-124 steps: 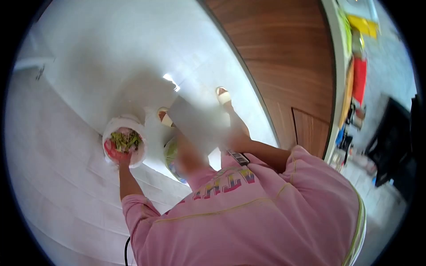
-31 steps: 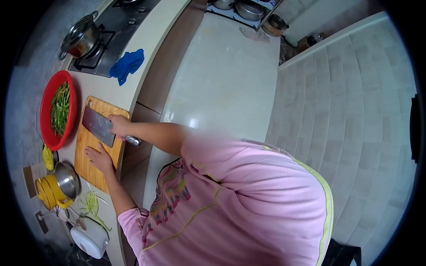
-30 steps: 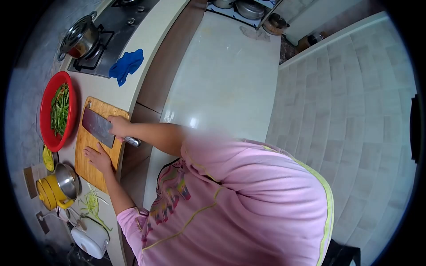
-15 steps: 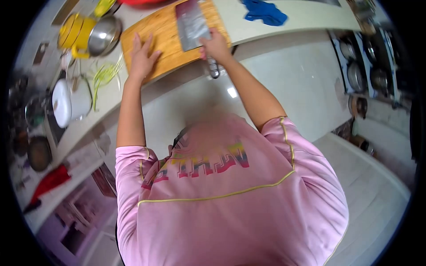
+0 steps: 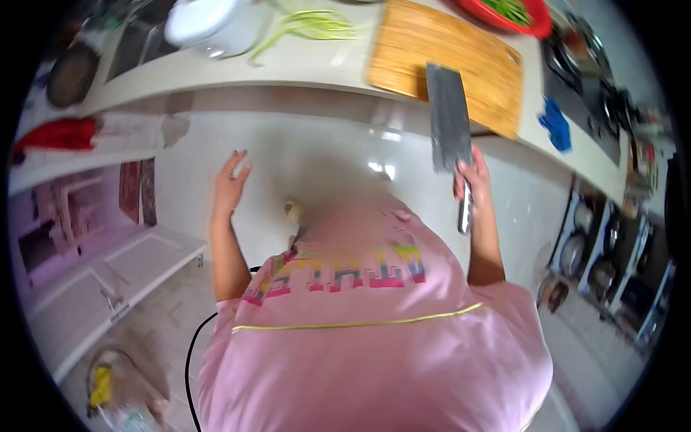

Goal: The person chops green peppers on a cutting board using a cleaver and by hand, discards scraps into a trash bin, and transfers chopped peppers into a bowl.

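Note:
My right hand [image 5: 475,176] is wrapped round the handle of a cleaver [image 5: 448,119]. Its broad grey blade points away from me, and the tip overlaps the near edge of a wooden cutting board [image 5: 468,54] on the counter. I see my left hand [image 5: 230,183] held in the air in front of the counter, fingers apart and nothing in it. Long green vegetable stems [image 5: 309,27] lie on the counter left of the board.
A red basin [image 5: 541,27] of green vegetables stands behind the board. To its right a blue cloth [image 5: 554,126] lies near the counter edge [image 5: 324,75]. A white lidded container [image 5: 205,25] is at the left. Shelves with pots [image 5: 572,252] stand low on the right.
My view has swung left. My left hand has come off the cutting board and back from the counter. My right hand has drawn the cleaver back towards me, off the board's middle.

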Tool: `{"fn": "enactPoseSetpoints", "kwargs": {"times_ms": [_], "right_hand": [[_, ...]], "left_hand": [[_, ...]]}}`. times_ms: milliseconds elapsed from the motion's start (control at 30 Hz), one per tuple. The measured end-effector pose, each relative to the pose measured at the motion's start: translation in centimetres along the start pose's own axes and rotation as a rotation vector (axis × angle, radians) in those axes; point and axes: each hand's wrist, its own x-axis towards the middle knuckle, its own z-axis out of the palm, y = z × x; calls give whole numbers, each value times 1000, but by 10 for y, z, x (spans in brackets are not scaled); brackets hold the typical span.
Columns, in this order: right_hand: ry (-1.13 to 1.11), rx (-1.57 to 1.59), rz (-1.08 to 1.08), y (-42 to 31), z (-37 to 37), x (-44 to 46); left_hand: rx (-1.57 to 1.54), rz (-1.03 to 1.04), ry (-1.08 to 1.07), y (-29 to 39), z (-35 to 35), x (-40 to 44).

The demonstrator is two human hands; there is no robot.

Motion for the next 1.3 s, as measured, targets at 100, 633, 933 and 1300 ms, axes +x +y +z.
{"fn": "enactPoseSetpoints", "kwargs": {"times_ms": [100,633,933,1300], "right_hand": [[-142,-30,129,33,69,-5],[-385,431,978,227,501,97],[-457,586,1200,287,653,218],[176,717,965,292,729,243]], "left_hand": [[-81,-114,75,-78,-32,-29],[-324,-422,251,-319,-249,-40],[-247,-331,240,-390,-392,131],[-391,86,136,-311,-568,406]]}}
